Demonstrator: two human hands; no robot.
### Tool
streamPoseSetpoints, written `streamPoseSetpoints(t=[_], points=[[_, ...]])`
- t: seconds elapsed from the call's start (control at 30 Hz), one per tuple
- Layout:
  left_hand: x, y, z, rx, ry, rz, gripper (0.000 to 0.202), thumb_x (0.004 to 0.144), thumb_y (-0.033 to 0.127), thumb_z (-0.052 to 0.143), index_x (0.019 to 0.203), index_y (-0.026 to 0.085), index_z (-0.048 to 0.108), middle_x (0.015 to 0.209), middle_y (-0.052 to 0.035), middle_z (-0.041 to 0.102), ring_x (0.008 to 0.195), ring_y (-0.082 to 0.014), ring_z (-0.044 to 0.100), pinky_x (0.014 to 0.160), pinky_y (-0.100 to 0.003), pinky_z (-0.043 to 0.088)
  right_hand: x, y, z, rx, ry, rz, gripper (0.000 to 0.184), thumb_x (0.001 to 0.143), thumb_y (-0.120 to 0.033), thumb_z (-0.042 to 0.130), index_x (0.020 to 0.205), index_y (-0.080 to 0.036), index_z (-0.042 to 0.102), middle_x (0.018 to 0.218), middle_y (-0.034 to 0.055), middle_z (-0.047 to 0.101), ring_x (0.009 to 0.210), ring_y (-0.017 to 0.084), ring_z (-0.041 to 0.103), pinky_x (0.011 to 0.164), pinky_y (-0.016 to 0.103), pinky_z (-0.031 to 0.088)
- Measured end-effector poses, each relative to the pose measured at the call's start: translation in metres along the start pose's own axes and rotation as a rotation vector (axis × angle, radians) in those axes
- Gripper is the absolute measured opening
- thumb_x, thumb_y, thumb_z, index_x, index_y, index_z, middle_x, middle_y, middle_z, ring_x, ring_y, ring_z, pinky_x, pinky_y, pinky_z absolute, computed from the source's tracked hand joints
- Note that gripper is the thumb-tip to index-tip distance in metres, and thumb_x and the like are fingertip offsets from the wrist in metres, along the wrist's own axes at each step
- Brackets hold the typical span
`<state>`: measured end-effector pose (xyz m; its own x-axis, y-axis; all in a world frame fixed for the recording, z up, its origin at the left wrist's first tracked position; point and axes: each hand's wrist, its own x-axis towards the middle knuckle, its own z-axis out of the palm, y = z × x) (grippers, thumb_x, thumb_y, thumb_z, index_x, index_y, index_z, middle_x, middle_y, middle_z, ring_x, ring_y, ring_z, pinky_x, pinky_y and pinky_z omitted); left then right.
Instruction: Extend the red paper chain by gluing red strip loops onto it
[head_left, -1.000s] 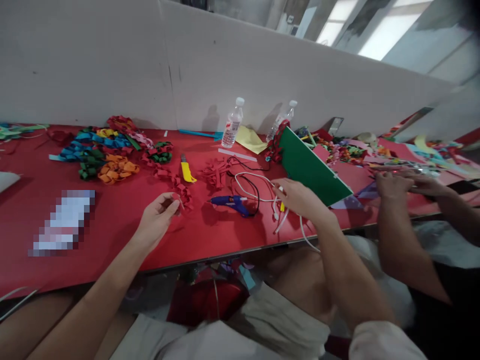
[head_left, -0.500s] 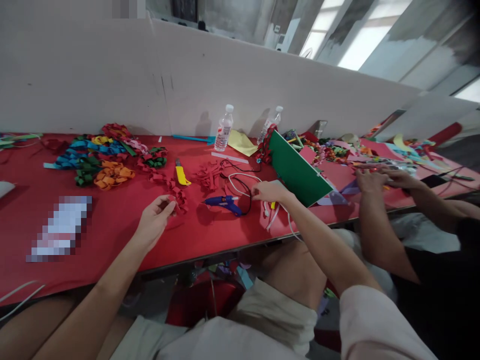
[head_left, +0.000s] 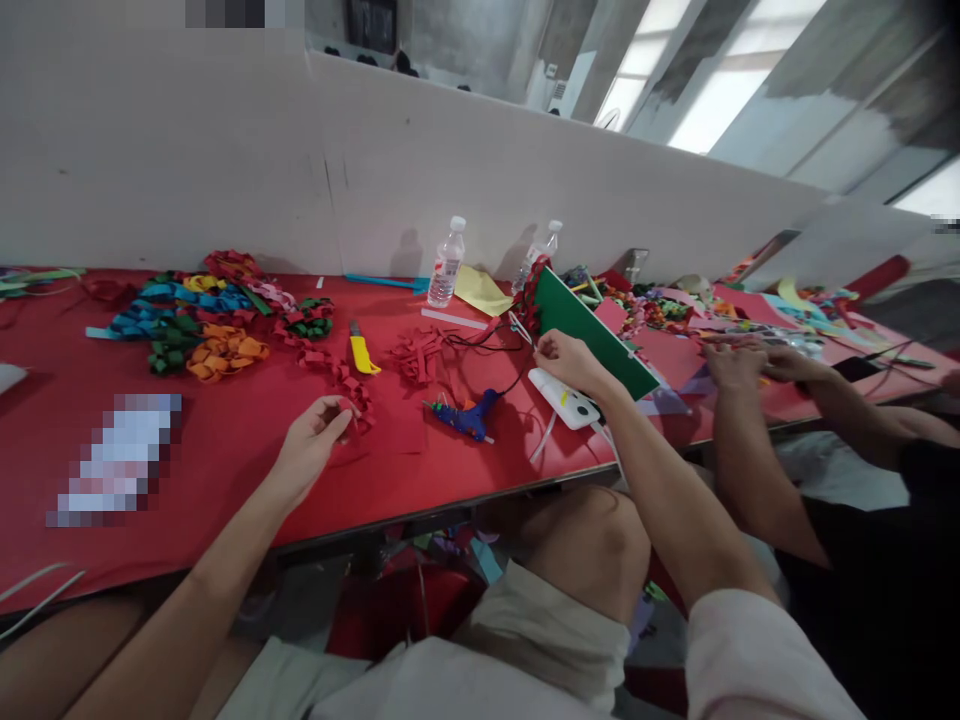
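My left hand (head_left: 309, 446) pinches a small red folded paper chain (head_left: 358, 398) that lies on the red table (head_left: 225, 440). My right hand (head_left: 568, 360) is closed on a white cable (head_left: 520, 333) beside a white power strip (head_left: 564, 397). The blue glue gun (head_left: 465, 417) lies tilted between my two hands, its black cord running back toward the cable. A green card sheet (head_left: 592, 332) leans just behind my right hand.
Folded paper chains in blue, green, orange and red (head_left: 202, 320) pile at the back left. A yellow utility knife (head_left: 361, 352) and two water bottles (head_left: 445, 263) stand further back. Another person's hands (head_left: 742, 362) work at the right. A white partition wall runs behind.
My right hand moved back and up along the white cable toward the green sheet. The white power strip came into view and the glue gun turned and shifted. My left hand stayed put.
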<state>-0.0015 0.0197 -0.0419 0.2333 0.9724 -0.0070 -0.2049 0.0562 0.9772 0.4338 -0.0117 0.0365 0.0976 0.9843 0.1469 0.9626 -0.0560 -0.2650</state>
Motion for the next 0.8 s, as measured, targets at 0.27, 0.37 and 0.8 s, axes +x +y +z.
streamPoseSetpoints(t=[0.27, 0.37, 0.8], points=[[-0.010, 0.022, 0.069, 0.544, -0.330, 0.139, 0.006, 0.077, 0.023, 0.059, 0.083, 0.022, 0.059, 0.066, 0.0019, 0.059, 0.061, -0.0131, 0.052, 0.063, -0.024, 0.039, 0.002, -0.008, 0.007, -0.023, -0.318, -0.175, 0.020, 0.082, -0.019, 0.060, 0.101, -0.018, 0.063, 0.088, 0.0046, 0.074, 0.078, 0.017, 0.068, 0.069, 0.023, 0.047], [0.005, 0.022, 0.146, 0.795, -0.367, 0.130, 0.013, 0.079, 0.032, 0.063, 0.081, 0.020, 0.066, 0.073, -0.0046, 0.066, 0.069, -0.0179, 0.058, 0.066, -0.027, 0.039, 0.005, -0.015, 0.002, -0.067, -0.380, -0.215, 0.014, 0.082, -0.021, 0.063, 0.095, -0.018, 0.067, 0.089, 0.0052, 0.075, 0.080, 0.019, 0.070, 0.070, 0.024, 0.047], [0.070, -0.017, 0.218, 0.724, -0.172, -0.071, 0.035, 0.090, 0.037, 0.046, 0.069, 0.018, 0.068, 0.054, -0.0047, 0.060, 0.060, -0.0183, 0.062, 0.059, -0.026, 0.039, -0.017, 0.007, -0.026, -0.194, -0.410, -0.170, 0.009, 0.084, -0.022, 0.062, 0.088, -0.021, 0.070, 0.092, 0.0053, 0.075, 0.085, 0.020, 0.068, 0.073, 0.026, 0.045]])
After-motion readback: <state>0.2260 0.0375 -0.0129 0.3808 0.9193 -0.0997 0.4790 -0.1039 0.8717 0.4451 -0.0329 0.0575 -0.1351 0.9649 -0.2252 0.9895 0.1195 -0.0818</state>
